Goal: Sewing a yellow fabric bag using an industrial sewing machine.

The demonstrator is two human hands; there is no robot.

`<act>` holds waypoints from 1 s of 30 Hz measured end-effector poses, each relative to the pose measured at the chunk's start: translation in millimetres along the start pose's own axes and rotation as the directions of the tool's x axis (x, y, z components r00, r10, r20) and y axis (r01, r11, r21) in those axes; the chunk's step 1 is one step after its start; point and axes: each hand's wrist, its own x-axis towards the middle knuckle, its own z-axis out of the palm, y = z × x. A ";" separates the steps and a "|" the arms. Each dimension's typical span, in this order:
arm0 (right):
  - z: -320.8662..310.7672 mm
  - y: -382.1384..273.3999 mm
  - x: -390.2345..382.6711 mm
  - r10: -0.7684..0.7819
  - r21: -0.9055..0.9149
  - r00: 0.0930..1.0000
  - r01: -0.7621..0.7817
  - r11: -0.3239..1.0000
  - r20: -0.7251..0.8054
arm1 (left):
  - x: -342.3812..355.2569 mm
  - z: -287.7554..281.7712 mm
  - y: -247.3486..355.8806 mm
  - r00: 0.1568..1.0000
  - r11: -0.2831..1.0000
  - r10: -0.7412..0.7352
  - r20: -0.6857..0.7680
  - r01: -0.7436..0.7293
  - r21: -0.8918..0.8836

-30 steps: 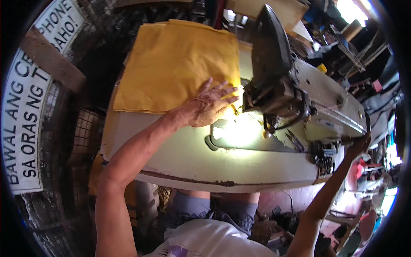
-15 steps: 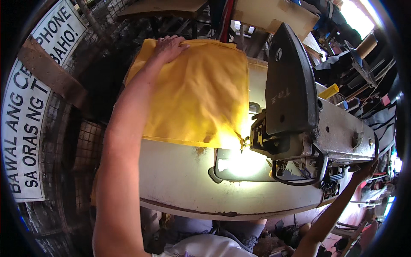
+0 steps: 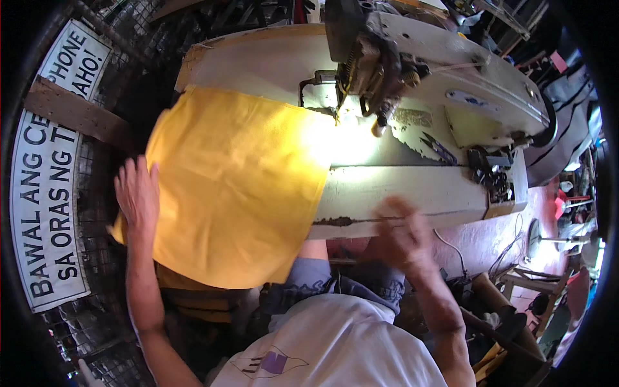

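Head | 2 hands (image 3: 137, 193) | 1 large yellow cloth (image 3: 225, 193) | 1 sewing machine (image 3: 464, 68)

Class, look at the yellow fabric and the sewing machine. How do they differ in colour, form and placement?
Colour: the yellow fabric is one plain colour, while the sewing machine has a pale body and dark parts.
Form: the fabric is a thin, soft sheet; the machine is bulky and rigid.
Placement: the fabric reaches past the table's front edge, whereas the machine stands on the table.
Shared: bright light falls on part of each.
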 end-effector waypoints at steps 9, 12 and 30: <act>80.8 -52.9 -30.2 -0.134 -0.129 0.990 0.139 0.982 0.052 | -110.9 -17.8 49.0 0.959 0.903 0.000 -0.284 -0.122 -0.412; 88.9 -54.8 -34.9 -0.110 -0.142 0.993 0.116 0.983 0.052 | -150.0 -49.7 100.7 0.822 0.583 0.466 -0.327 -0.563 -0.586; 92.7 -77.2 -3.0 -0.061 -0.178 0.996 0.070 0.981 0.058 | -119.3 -43.5 49.4 0.951 -0.172 0.225 0.210 0.251 -0.953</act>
